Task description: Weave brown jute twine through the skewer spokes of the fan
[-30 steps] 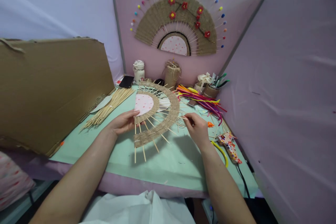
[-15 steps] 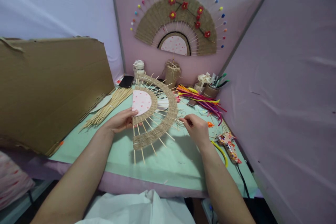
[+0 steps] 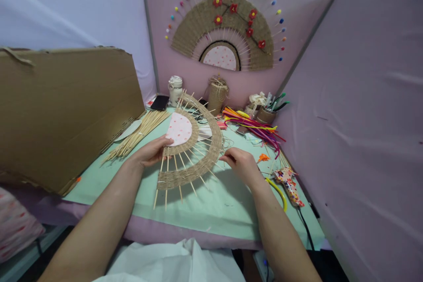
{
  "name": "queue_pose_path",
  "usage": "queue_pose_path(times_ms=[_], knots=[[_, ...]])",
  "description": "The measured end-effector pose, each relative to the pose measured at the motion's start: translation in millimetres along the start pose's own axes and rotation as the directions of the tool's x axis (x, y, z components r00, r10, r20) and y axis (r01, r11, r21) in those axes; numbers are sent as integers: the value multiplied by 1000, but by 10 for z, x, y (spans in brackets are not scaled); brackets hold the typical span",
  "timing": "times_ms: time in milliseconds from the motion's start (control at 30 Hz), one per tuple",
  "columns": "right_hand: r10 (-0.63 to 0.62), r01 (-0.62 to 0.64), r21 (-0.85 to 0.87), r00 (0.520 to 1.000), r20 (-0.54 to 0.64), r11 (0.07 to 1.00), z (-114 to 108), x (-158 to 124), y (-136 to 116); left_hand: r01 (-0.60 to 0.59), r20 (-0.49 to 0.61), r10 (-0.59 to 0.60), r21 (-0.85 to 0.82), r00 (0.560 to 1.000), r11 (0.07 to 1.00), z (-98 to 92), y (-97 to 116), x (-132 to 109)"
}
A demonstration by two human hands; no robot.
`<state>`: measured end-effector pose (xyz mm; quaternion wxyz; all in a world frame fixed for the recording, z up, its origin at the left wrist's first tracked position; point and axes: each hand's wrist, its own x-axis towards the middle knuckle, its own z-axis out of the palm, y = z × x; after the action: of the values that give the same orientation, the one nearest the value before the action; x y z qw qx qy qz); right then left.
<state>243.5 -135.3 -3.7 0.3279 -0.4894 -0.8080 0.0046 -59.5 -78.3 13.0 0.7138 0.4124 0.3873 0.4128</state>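
Observation:
I hold a half-made woven fan [image 3: 201,158] above the green table [image 3: 218,207]. It has a pink dotted half-disc centre [image 3: 179,128], bamboo spokes and a band of jute weaving. My left hand [image 3: 152,152] grips the fan at the lower edge of the pink centre, thumb on top. My right hand [image 3: 240,165] is at the fan's right rim, fingers pinched together on a thin jute strand [image 3: 225,144] that runs off the weaving.
A finished fan [image 3: 226,31] with red flowers hangs on the back wall. A big cardboard sheet [image 3: 62,110] leans at the left, bamboo skewers [image 3: 139,134] beside it. Jars, a twine spool [image 3: 216,92], coloured strips [image 3: 254,125] and scissors [image 3: 287,185] crowd the back and right.
The fan has turned clockwise and tilted, its lower end swinging left. My right hand has moved left and down to the fan's rim.

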Motion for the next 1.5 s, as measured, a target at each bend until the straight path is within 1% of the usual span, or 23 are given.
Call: queue_pose_path(times_ms=[100, 200, 300, 367, 433, 500, 567, 633, 767, 900, 1033, 1167, 1300, 1400, 1500], knots=[[15, -15, 24, 999, 39, 1000, 0, 4, -3, 19, 41, -19, 3, 999, 1000, -16, -10, -4], [24, -26, 59, 999, 26, 998, -14, 12, 4, 17, 37, -16, -24, 999, 1000, -37, -9, 1], [42, -38, 112, 999, -34, 993, -39, 17, 7, 11, 1, -11, -61, 1000, 998, -38, 14, -6], [81, -65, 147, 991, -106, 987, -56, 16, -1, 11, -15, -12, -75, 1000, 997, -34, 33, -15], [149, -114, 183, 971, -187, 976, -69, 12, -14, 1, -25, -3, -94, 1000, 996, -35, 46, -21], [223, -166, 231, 944, -244, 959, -77, 10, -27, -15, -30, 12, -122, 999, 992, -41, 52, -21], [272, -199, 276, 927, -260, 940, -77, 14, -33, -17, -29, 13, -140, 999, 990, -51, 53, -20], [290, -212, 293, 922, -257, 932, -72, 21, -32, -8, -24, 5, -141, 1000, 990, -58, 52, -20], [256, -192, 234, 924, -285, 953, -62, 24, -20, 3, -12, -5, -108, 1000, 994, -64, 43, -26], [149, -124, 96, 933, -327, 988, -72, 14, -9, 9, -5, -9, -63, 1000, 998, -69, 32, -21], [53, -49, 21, 964, -262, 999, -69, 13, 26, 18, -13, -19, -41, 1000, 999, -65, 35, -16], [-9, 10, 4, 983, -184, 1000, -42, 20, 67, 18, 14, -17, -38, 1000, 999, -46, 42, -37], [8, 0, 57, 989, -148, 998, -51, 22, 61, 50, 31, -49, -22, 998, 999, -55, 42, -57], [52, -31, 130, 986, -157, 991, -87, 28, 44, 58, 32, -57, -24, 998, 998, -83, 33, -53], [79, -49, 166, 980, -182, 985, -123, 35, 41, 40, 38, -40, -20, 999, 999, -107, 25, -42]])
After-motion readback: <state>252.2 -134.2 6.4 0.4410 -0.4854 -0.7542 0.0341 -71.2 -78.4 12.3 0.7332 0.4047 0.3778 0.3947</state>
